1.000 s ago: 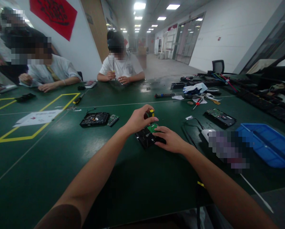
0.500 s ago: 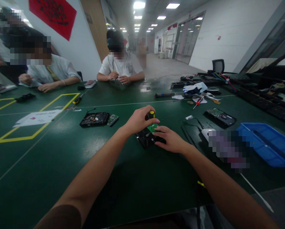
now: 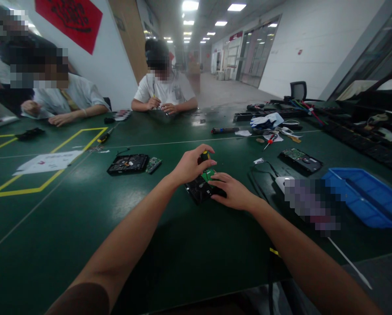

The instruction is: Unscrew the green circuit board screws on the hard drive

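My left hand [image 3: 193, 164] is closed round the yellow and black handle of a screwdriver [image 3: 205, 155], which stands over a hard drive [image 3: 198, 190]. The drive lies on the green table with a green circuit board [image 3: 208, 175] on its upper part. From the right, my right hand [image 3: 232, 191] holds the drive by its side, fingertips at the edge of the board. The screwdriver's tip is too small to make out. Left of my hands lie another black drive [image 3: 128, 164] and a loose circuit board [image 3: 154, 165].
On the right are a third drive [image 3: 300, 160], a blue tray [image 3: 369, 199], a pixelated object with a cable, and a red screwdriver [image 3: 270, 140]. White gloves [image 3: 267, 120] lie farther back. Two people sit across the table; papers [image 3: 47, 162] lie left.
The whole view has shifted slightly, so things sit a little farther left. My left hand has changed its pose slightly around the screwdriver handle; my right hand stays at the drive.
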A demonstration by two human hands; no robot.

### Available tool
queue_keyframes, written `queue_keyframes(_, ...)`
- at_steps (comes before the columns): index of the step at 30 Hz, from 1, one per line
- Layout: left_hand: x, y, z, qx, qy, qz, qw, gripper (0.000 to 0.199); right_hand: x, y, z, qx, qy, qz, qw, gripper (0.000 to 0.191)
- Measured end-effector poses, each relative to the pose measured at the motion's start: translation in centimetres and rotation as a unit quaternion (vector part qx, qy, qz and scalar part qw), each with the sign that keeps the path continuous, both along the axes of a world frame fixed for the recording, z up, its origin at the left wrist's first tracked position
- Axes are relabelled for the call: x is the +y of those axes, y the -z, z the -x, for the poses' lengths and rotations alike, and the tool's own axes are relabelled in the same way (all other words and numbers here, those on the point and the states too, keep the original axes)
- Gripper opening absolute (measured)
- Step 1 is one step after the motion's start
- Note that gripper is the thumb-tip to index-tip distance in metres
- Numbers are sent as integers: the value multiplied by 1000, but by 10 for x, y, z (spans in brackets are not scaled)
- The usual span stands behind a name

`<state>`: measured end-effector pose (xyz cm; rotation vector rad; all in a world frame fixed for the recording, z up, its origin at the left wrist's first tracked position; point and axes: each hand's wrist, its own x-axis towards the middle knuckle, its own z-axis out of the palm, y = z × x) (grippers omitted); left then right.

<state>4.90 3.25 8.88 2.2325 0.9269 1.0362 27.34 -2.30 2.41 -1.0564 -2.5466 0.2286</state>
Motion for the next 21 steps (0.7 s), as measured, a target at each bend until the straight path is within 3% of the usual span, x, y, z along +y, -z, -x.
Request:
queue_keyframes(11, 1, -6, 8, -8, 74, 77, 994, 37, -1, 0, -1, 0, -4, -4, 1000, 50)
queue_keyframes(21, 1, 0, 0, -30, 25, 58, 998, 30, -2, -1, -1, 12, -2, 4, 1000, 49)
